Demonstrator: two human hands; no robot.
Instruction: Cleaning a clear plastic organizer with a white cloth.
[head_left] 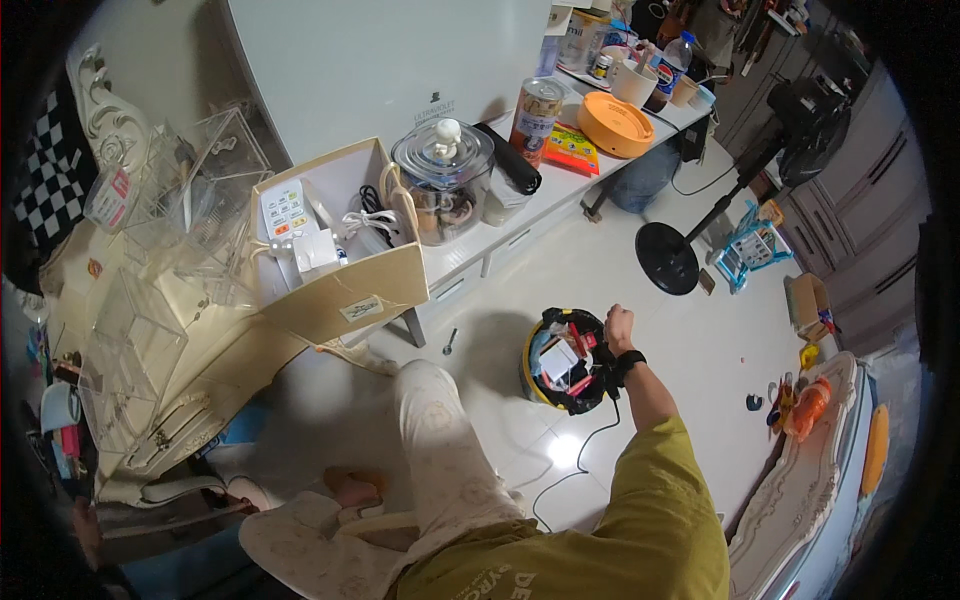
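My right hand [620,328], with a black band on its wrist, hangs beside the upper right rim of a trash bin [528,372]. Its fingers look curled closed, and whatever they may hold is hidden. The bin has a yellow rim and a black bag [587,401] folded over its edge. Inside lie a white box-like piece [558,360], red scraps and other rubbish. A dark cord runs from near my wrist down to the floor. My left hand does not show.
A cardboard box [385,285] of cables and a lidded glass jar [440,215] stand on the white cabinet. Clear plastic cases [130,350] crowd the cream table at left. A black fan [668,258] stands at far right; a small metal piece [449,343] lies on the floor.
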